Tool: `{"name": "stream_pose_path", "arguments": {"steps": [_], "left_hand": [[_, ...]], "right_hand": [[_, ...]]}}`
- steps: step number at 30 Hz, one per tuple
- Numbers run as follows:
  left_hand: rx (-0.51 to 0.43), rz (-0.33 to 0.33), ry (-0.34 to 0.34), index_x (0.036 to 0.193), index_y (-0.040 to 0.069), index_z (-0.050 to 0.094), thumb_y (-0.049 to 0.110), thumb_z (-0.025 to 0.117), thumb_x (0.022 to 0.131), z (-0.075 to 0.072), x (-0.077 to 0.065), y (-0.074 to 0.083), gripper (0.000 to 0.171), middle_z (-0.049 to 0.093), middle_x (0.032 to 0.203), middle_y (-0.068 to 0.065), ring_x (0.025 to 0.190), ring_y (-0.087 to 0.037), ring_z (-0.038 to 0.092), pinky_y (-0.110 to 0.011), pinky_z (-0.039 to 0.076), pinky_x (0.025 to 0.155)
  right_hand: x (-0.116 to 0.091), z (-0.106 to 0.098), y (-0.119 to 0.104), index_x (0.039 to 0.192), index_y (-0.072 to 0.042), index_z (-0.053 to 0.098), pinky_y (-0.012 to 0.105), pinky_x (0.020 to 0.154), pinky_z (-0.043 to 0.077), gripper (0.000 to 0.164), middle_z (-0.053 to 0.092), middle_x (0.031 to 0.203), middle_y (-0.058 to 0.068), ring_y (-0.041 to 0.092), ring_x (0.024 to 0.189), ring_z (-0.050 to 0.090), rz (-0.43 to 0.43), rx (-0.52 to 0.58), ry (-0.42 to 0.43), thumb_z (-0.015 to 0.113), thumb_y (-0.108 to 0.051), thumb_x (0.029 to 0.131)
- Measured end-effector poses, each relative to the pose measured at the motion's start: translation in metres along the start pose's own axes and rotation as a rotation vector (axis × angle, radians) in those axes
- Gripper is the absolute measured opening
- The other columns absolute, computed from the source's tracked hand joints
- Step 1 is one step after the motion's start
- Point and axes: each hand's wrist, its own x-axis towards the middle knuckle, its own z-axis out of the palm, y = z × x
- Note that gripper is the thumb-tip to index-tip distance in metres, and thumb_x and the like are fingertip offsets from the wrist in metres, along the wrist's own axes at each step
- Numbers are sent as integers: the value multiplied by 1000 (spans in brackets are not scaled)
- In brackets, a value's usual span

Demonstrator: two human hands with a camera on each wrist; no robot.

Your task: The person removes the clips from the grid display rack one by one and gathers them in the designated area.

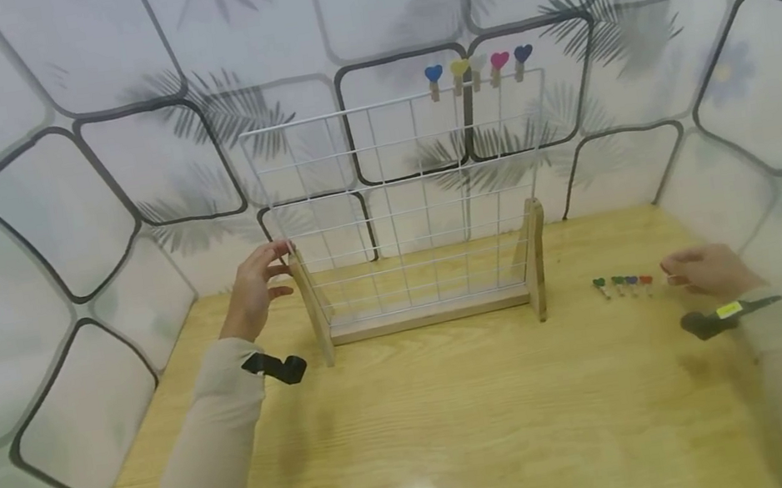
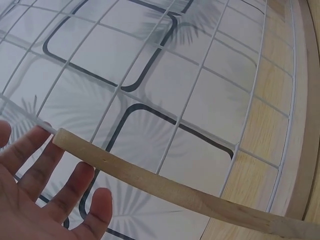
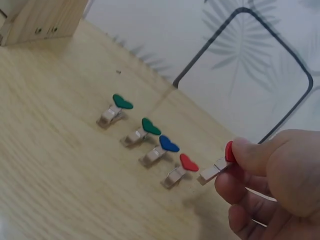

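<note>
My left hand (image 1: 253, 291) is at the left side of a white wire grid rack (image 1: 383, 189). In the left wrist view its spread fingertips (image 2: 82, 172) touch the top of the rack's wooden side post (image 2: 165, 181). Between thumb and fingers, my right hand (image 3: 285, 180) pinches a small wooden clothespin (image 3: 212, 172) with a red heart on its end. Beside it lies a row of heart clothespins on the table: a red one (image 3: 176, 176), a blue one (image 3: 154, 155) and two green ones, the nearer green clothespin (image 3: 136, 135) and the farther green clothespin (image 3: 110, 115).
Several heart clothespins, among them a blue one (image 1: 434, 81) and a pink one (image 1: 497, 68), are clipped along the grid's top wire at the right. The rack stands on a wood-grain table (image 1: 461, 410). Patterned fabric walls (image 1: 22, 265) enclose the table's back and sides.
</note>
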Motion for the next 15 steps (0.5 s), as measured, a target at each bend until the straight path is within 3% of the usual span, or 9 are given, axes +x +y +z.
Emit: {"name": "stream_pose_path", "arguments": {"steps": [3,6,10,15], "left_hand": [[-10,-5,19,130,-5,46,27,26,107,0,1,1,44,46,121,-3,100,-18,50,-37,46,77],[-9,-17,26,133,-6,44,25,25,107,1,1,2,45,45,122,-4,100,-18,49,-36,46,76],[-1,-16,16,137,-7,41,28,25,108,2,2,4,48,43,130,-8,102,-18,48,-40,45,79],[12,-19,24,137,-6,42,31,24,108,3,1,3,50,41,136,-13,103,-20,48,-45,44,83]], "right_hand": [[3,1,5,124,19,49,26,70,55,53,67,103,27,9,79,66,-36,-156,-3,53,-29,102],[4,3,7,120,18,54,39,76,55,49,69,98,25,31,87,68,-76,-273,5,52,-28,102],[5,8,11,114,16,59,61,83,46,44,65,103,32,54,99,57,-124,-373,73,52,-25,101],[6,14,12,107,15,62,64,83,43,36,63,103,36,58,98,55,-149,-424,176,55,-19,99]]}}
